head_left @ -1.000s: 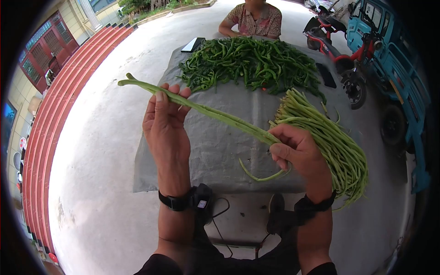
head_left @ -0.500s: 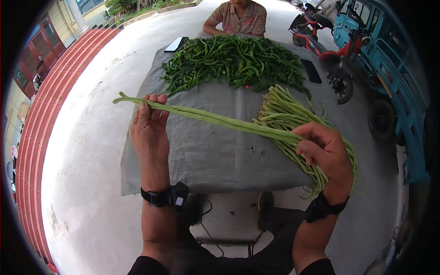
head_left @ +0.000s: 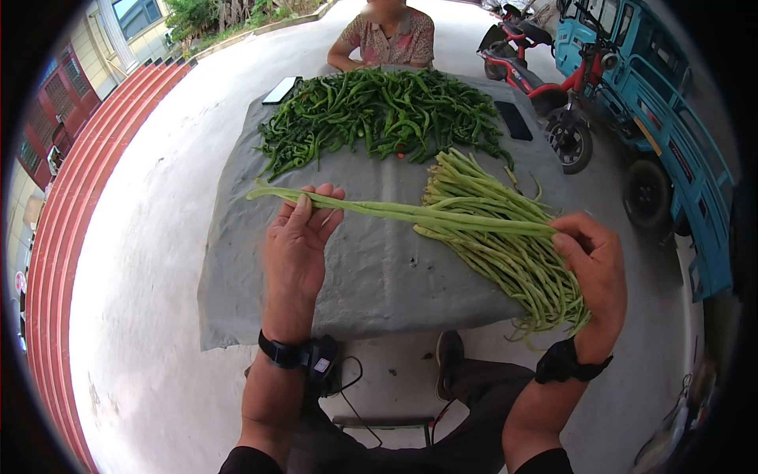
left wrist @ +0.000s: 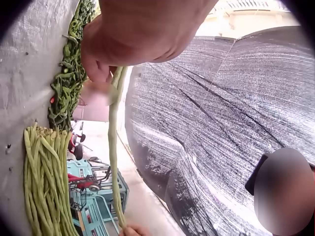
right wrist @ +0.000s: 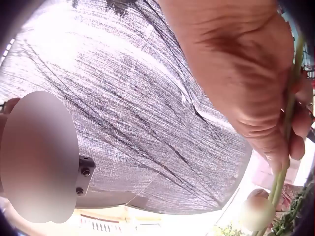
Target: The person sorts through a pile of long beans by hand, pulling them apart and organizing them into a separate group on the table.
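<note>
A few long green beans (head_left: 418, 213) are stretched almost level between my two hands, above the grey cloth. My left hand (head_left: 296, 245) pinches them near their left end between thumb and fingers, with a short tip sticking out past it. At the other end my right hand (head_left: 596, 257) pinches them with thumb and forefinger. Below and behind the held beans, a bundle of long beans (head_left: 505, 257) lies on the cloth, stems to the back. The left wrist view shows a held bean (left wrist: 114, 147) running down from the left hand to the right fingertips.
Grey cloth (head_left: 355, 292) covers the table. A heap of green peppers (head_left: 379, 114) lies along its far side, with a dark phone (head_left: 513, 121) to the right and another phone (head_left: 282, 90) at the left. A person (head_left: 387, 39) sits opposite. Vehicles, including a blue cart (head_left: 663, 118), stand at right.
My right hand has moved outward to the right, drawing the beans out straight. The curved tail that hung below it no longer shows. The view has shifted, and both hands still pinch the beans.
</note>
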